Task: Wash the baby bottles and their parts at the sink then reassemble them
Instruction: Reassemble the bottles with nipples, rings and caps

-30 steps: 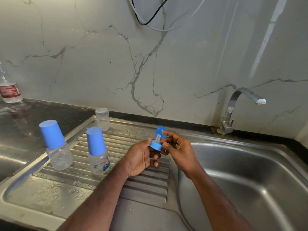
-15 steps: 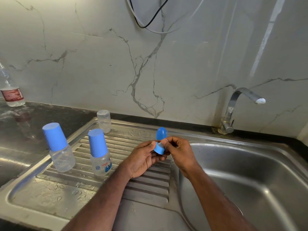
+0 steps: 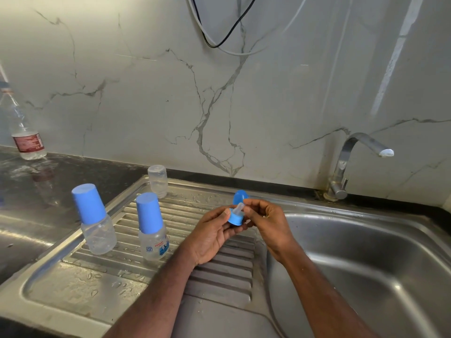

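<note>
Marble wall (image 3: 146, 93) rose behind the sink (image 3: 366, 240). Over its drainboard, the left hand (image 3: 210, 237) curled its fingers round a blue collar (image 3: 235, 218). The right hand (image 3: 271, 220) pinched the clear teat (image 3: 238, 208) in it.

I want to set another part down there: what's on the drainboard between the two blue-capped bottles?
Nothing in the head view: only bare, wet ribbed drainboard lies between the left bottle and the right bottle.

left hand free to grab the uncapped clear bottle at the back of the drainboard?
Probably not yet: the left hand holds the blue collar. The path to the clear bottle looks open, past the capped bottle.
</note>
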Motion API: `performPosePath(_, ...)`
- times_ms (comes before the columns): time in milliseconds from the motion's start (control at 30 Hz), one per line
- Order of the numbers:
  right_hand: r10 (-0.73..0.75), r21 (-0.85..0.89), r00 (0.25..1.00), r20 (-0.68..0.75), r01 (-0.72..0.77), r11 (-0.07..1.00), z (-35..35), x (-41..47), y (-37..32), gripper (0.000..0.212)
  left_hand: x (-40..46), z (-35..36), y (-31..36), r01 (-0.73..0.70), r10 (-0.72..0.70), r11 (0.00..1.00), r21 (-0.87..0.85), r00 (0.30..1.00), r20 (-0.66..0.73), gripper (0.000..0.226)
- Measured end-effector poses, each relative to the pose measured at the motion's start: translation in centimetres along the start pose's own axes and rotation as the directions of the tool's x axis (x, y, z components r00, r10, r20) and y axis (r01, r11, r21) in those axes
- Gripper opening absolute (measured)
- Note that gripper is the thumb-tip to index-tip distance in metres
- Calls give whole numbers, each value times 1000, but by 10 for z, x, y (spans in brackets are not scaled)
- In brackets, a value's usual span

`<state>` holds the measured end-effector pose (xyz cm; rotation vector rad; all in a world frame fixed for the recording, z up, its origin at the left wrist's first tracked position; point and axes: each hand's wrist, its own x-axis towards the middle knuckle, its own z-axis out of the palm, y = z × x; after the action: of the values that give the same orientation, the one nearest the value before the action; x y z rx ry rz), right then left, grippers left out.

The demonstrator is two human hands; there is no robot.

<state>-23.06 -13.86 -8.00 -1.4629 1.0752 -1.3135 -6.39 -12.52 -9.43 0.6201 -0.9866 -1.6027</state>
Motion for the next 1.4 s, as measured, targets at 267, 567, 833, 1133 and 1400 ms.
performPosePath(267,-128,-323,991,29,130,937,32,39,-22,25,11,-11,13,-329,283,943,-46,868,-407,31)
performPosePath(567,-120,-545,826,550,464,698,117,146,-50,31,29,-37,16,-376,443,885,274,500,-744,30)
performPosePath(833,86,-594,630,772,666,452,192,200,-50,61,38,-59,10,-374,464,874,311,446,-765,21)
performPosePath(1133,-155,-489,817,556,472,734,152,168,-41,55,37,-49,12,-380,446,884,272,511,-735,39)
performPosePath(1400,-104,-458,990,-96,49,888,44,54,-39,46,27,-19,17,-316,215,943,-101,814,-540,30)
